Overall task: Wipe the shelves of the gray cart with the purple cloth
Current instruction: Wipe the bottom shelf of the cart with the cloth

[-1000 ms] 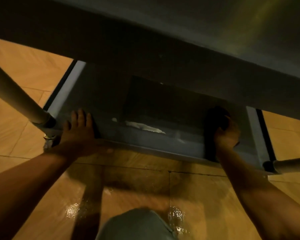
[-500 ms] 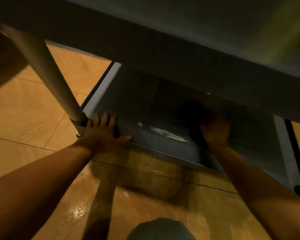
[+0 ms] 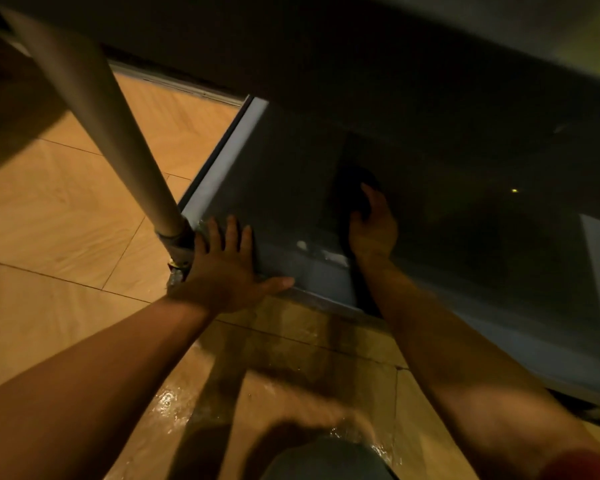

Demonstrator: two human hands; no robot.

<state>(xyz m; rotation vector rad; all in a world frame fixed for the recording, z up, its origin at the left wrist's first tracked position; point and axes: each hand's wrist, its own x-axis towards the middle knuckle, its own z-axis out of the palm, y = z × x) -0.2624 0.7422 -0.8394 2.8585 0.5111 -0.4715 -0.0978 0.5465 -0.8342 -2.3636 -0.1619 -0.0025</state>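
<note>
I see the left hand (image 3: 227, 271) spread flat, fingers splayed, pressed on the near front corner rim of the gray cart's bottom shelf (image 3: 284, 188), just beside the cart's upright post (image 3: 118, 133). The right hand (image 3: 373, 226) reaches in under the upper shelf (image 3: 395, 81) and is curled around a dark wad, which I take to be the purple cloth (image 3: 352, 195), pressed against the bottom shelf surface; its colour is lost in shadow. Small pale scraps (image 3: 333, 256) lie on the shelf's front edge between the hands, and the wood floor (image 3: 66, 209) shows wet glare near my knee (image 3: 326, 462).
</note>
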